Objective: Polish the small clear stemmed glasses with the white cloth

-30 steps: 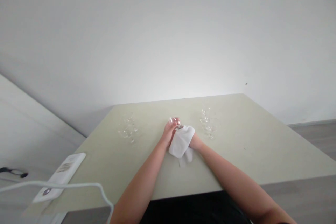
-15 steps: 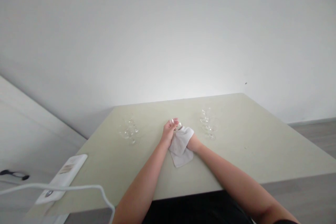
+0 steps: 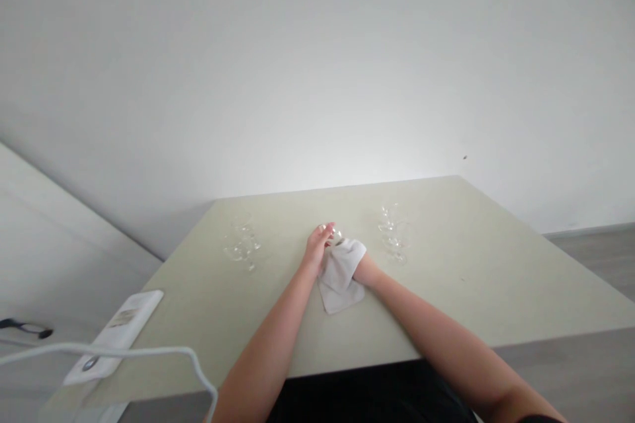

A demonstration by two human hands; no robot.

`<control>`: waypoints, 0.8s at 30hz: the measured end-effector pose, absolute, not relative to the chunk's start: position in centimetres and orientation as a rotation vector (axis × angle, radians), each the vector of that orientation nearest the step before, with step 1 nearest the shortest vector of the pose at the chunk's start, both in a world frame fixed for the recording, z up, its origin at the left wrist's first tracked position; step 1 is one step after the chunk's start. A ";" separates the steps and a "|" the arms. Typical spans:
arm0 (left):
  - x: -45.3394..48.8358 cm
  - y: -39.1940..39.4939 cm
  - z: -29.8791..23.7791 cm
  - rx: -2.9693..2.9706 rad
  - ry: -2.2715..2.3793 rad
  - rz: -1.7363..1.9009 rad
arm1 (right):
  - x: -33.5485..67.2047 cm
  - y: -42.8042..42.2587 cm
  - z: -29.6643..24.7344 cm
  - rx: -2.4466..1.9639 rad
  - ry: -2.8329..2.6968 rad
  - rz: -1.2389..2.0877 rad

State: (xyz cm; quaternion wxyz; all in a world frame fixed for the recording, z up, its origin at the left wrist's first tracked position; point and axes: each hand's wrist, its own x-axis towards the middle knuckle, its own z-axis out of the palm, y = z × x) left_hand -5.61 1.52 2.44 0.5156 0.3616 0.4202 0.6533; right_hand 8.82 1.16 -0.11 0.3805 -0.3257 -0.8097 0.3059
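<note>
Over the middle of the table, my left hand (image 3: 317,242) has its fingers closed around a clear glass (image 3: 336,235); only part of the glass shows, so its full shape is hidden. My right hand (image 3: 364,268) is mostly covered by a light grey cloth (image 3: 342,268), which it presses against the glass. One corner of the cloth hangs down toward the table's front edge. Clear stemmed glasses (image 3: 243,248) stand to the left of my hands. More stemmed glasses (image 3: 393,231) are grouped to the right.
The pale table (image 3: 496,291) backs onto a white wall (image 3: 317,79). At its left edge lies a flat white box (image 3: 116,337) with a picture on it. A white cable (image 3: 149,351) crosses the lower left. A white cabinet with a dark handle (image 3: 27,328) stands at left.
My left hand and the glass have shifted very slightly, and the glass looks turned a little. The cloth's hanging corner has moved slightly. The glasses on both sides stay in place.
</note>
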 end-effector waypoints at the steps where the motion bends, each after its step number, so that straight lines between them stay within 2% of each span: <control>1: -5.7 1.5 2.6 0.838 0.980 1.553 | 8.9 1.1 0.0 -0.822 -2.063 0.803; 6: -5.6 1.1 3.4 0.649 0.770 1.386 | 9.3 0.8 0.6 -0.816 -2.005 0.960; 12: -5.5 1.3 2.8 0.886 0.993 1.564 | 8.6 0.9 0.6 -0.846 -2.003 0.860; 19: -5.9 0.4 3.9 0.756 0.656 1.348 | 9.2 0.2 0.7 -0.727 -1.840 1.133; 24: -5.5 0.7 3.3 0.898 0.830 1.463 | 8.8 0.3 1.5 -0.875 -2.019 0.790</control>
